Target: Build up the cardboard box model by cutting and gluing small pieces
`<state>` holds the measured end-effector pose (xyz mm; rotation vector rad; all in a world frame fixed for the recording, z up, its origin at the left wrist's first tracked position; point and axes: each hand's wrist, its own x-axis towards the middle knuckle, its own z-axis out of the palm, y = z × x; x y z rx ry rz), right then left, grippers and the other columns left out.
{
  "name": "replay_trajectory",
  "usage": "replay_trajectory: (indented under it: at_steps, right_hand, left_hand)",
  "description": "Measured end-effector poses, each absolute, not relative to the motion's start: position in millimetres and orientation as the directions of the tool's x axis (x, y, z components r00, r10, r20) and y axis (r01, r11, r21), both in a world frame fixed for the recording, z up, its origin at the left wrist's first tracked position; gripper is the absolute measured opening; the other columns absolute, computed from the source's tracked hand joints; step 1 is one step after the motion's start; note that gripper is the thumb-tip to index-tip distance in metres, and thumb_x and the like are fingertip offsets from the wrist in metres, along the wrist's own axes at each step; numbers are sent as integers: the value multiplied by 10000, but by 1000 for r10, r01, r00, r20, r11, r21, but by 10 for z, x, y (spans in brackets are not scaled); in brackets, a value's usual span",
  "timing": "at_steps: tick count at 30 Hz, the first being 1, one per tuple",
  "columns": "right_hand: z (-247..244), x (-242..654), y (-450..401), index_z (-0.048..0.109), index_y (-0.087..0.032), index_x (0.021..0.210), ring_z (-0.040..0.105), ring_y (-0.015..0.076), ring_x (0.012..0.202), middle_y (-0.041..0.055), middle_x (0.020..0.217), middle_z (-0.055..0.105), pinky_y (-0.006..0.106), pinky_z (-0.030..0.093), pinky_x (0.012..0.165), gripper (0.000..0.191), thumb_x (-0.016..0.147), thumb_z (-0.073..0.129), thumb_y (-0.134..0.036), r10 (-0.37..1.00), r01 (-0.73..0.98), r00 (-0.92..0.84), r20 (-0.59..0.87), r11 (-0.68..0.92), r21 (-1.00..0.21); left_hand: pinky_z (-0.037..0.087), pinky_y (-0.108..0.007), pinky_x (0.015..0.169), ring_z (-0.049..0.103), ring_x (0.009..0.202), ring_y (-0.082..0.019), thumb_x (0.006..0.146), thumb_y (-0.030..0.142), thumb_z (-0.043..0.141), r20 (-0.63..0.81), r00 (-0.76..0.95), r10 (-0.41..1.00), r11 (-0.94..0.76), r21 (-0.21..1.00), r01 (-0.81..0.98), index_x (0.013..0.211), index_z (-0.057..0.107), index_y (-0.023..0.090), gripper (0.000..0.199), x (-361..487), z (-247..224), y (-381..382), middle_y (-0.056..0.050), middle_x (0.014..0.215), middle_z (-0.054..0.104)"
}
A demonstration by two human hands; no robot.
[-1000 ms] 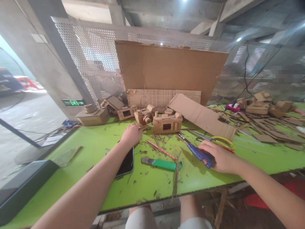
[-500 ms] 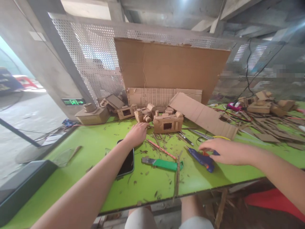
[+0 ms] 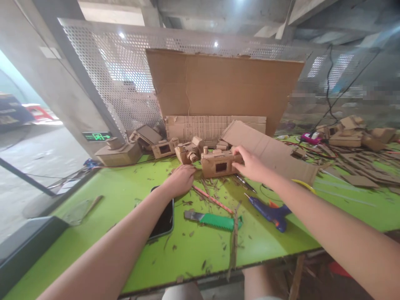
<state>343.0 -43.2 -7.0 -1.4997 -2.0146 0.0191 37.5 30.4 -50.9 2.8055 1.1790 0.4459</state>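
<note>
1. The right hand (image 3: 250,164) pinches the right end of a brown, box-shaped cardboard camera (image 3: 210,167), fingers at its top, thumb low on the near side; its forearm slants in from the lower right.
2. The left hand (image 3: 182,180) lies palm down, fingers pointing away, just left of it; whether it grips anything, I cannot tell.
3. The camera stands upright on the green table (image 3: 193,254), its long axis running left to right, its 1 rectangular window facing the person.
4. Nearer the person lie a blue glue gun (image 3: 271,212) and a green-handled knife (image 3: 218,221).
</note>
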Motion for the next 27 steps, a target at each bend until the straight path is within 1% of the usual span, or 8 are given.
replay_trajectory:
  at_steps: [2, 4, 9, 11, 14, 19, 24, 27]
  right_hand:
    - [-70, 3438, -343, 574, -234, 1028, 668, 257, 1020, 82, 1082, 706, 408, 517, 924, 162, 883, 611, -172, 853, 870, -110, 510, 331, -366]
    - [-55, 3473, -299, 578, -236, 940, 672, 250, 935, 71, 992, 711, 389, 515, 872, 86, 884, 604, -176, 837, 876, -57, 545, 304, -376]
    - [-41, 3601, -298, 600, -242, 918, 684, 226, 760, 34, 870, 731, 343, 505, 748, 45, 892, 637, -233, 799, 876, 75, 597, 233, -421]
    - [-45, 3641, -302, 609, -241, 935, 695, 229, 756, 40, 887, 742, 338, 497, 732, 49, 898, 640, -251, 779, 876, 119, 616, 210, -434]
    - [-40, 3674, -303, 623, -243, 953, 707, 241, 756, 46, 887, 754, 338, 489, 711, 70, 899, 650, -278, 761, 878, 153, 631, 188, -440]
    - [-23, 3623, -332, 640, -251, 968, 715, 231, 693, 26, 821, 757, 321, 489, 656, 82, 905, 658, -300, 776, 880, 127, 617, 198, -431]
    - [-38, 3474, -350, 658, -260, 968, 729, 245, 792, 36, 936, 785, 353, 518, 727, 66, 907, 657, -285, 793, 889, 29, 609, 258, -378]
    - [-52, 3404, -301, 656, -251, 992, 722, 257, 835, 58, 964, 779, 374, 524, 764, 77, 921, 630, -259, 783, 893, 18, 622, 268, -362]
  left_hand:
    - [497, -430, 1105, 688, 1180, -303, 944, 206, 431, 257, 659, 707, -704, 172, 689, 1081, 792, 178, 387, 378, -482, 300, -144, 1191, 774]
    - [510, -420, 1086, 696, 1152, -298, 947, 211, 435, 270, 650, 710, -700, 177, 692, 1048, 797, 183, 377, 382, -465, 293, -136, 1165, 780]
    - [511, -420, 1084, 683, 1204, -297, 947, 167, 419, 267, 643, 718, -693, 192, 694, 1239, 737, 182, 432, 401, -479, 283, -125, 1281, 755]
    - [517, -411, 1072, 692, 1188, -289, 945, 156, 419, 260, 649, 715, -698, 198, 688, 1250, 733, 186, 440, 400, -497, 293, -120, 1266, 764]
    - [538, -407, 1029, 705, 1129, -288, 929, 167, 454, 258, 653, 712, -701, 202, 684, 1148, 775, 198, 390, 388, -512, 315, -114, 1175, 787]
    - [532, -430, 1014, 692, 1089, -302, 897, 177, 493, 285, 630, 722, -688, 203, 697, 1031, 797, 197, 334, 387, -481, 309, -122, 1091, 783]
    - [541, -426, 967, 700, 1035, -303, 919, 246, 494, 300, 607, 736, -673, 227, 704, 978, 789, 199, 305, 417, -441, 269, -117, 1045, 773]
    - [550, -405, 921, 713, 970, -293, 917, 295, 518, 297, 580, 758, -649, 257, 716, 928, 773, 209, 270, 423, -432, 259, -107, 984, 771]
